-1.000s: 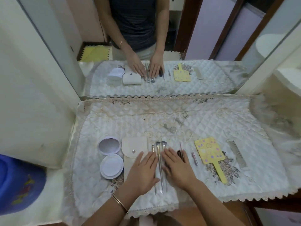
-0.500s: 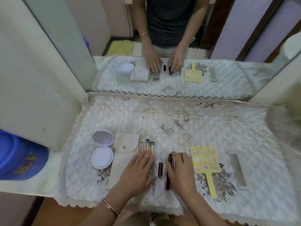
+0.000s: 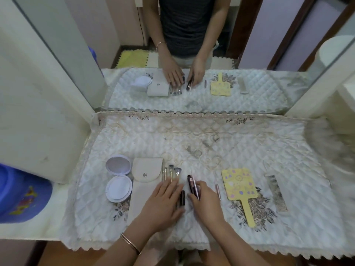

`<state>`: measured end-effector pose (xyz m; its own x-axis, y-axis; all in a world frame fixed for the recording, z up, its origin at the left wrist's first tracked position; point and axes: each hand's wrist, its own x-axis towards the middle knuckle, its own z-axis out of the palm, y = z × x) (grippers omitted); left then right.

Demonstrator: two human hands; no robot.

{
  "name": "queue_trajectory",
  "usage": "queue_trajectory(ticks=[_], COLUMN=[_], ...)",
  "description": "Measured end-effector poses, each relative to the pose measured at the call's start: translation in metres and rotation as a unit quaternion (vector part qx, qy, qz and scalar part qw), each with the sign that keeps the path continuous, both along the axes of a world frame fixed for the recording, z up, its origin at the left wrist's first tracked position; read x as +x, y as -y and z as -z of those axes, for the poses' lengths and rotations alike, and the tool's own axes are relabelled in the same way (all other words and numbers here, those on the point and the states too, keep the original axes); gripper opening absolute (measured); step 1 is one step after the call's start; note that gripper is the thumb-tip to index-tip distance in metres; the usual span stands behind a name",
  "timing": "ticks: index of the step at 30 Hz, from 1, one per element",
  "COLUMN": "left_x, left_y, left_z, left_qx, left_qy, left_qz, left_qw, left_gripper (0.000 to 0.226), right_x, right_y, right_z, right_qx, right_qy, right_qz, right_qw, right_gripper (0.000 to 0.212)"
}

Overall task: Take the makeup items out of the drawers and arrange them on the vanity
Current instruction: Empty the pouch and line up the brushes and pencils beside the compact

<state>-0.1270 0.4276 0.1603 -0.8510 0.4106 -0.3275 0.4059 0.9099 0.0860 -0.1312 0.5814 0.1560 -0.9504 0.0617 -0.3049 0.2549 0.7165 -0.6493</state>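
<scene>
1. A blue tub point(image 3: 19, 194) is sitting far left of the pouch point(image 3: 146, 177), off the quilted tabletop point(image 3: 249, 143).
2. An open compact point(image 3: 119, 187) is lying just left of the pouch.
3. Brushes point(image 3: 172, 172) are lying just right of the pouch, bristles pointing away from the person.
4. The left hand point(image 3: 165, 202) is resting flat on the brush handles at the pouch's right edge, fingers straight, gripping nothing.
5. A dark tube point(image 3: 182, 196) is lying right of the pouch, between the two hands.
6. The right hand point(image 3: 207, 200) is pinching the pencils point(image 3: 192, 183) between curled fingers and thumb, farther right of the pouch.
7. A pink stick point(image 3: 218, 191), a yellow hand mirror point(image 3: 238, 185) and a comb point(image 3: 276, 192) are lying in that order, well right of the pouch.
</scene>
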Motion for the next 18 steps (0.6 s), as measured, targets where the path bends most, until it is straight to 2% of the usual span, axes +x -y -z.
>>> queue_trajectory(ticks=[1, 4, 9, 13, 18], left_x=[-0.001, -0.010, -0.013, -0.023, -0.025], left_y=[-0.004, -0.018, -0.015, -0.013, -0.007], left_z=[-0.002, 0.007, 0.016, 0.014, 0.010], left_qx=[0.030, 0.059, 0.125, 0.178, 0.208], left_qy=[-0.017, 0.009, -0.057, -0.029, 0.017], left_qz=[-0.001, 0.025, 0.036, -0.023, -0.024], left_qw=[0.999, 0.998, 0.990, 0.983, 0.978], left_gripper=[0.064, 0.063, 0.044, 0.054, 0.064], right_x=[-0.001, -0.002, 0.004, 0.005, -0.002], right_y=[0.001, -0.001, -0.005, -0.001, 0.004], right_z=[0.000, -0.003, -0.007, -0.008, -0.008], right_qx=[-0.009, -0.018, -0.032, -0.067, -0.097], right_qy=[0.000, 0.001, 0.017, 0.033, 0.058], right_qz=[0.013, 0.052, 0.085, 0.104, 0.115], right_qw=[1.000, 0.999, 0.996, 0.992, 0.987], right_gripper=[0.034, 0.029, 0.021, 0.007, 0.014])
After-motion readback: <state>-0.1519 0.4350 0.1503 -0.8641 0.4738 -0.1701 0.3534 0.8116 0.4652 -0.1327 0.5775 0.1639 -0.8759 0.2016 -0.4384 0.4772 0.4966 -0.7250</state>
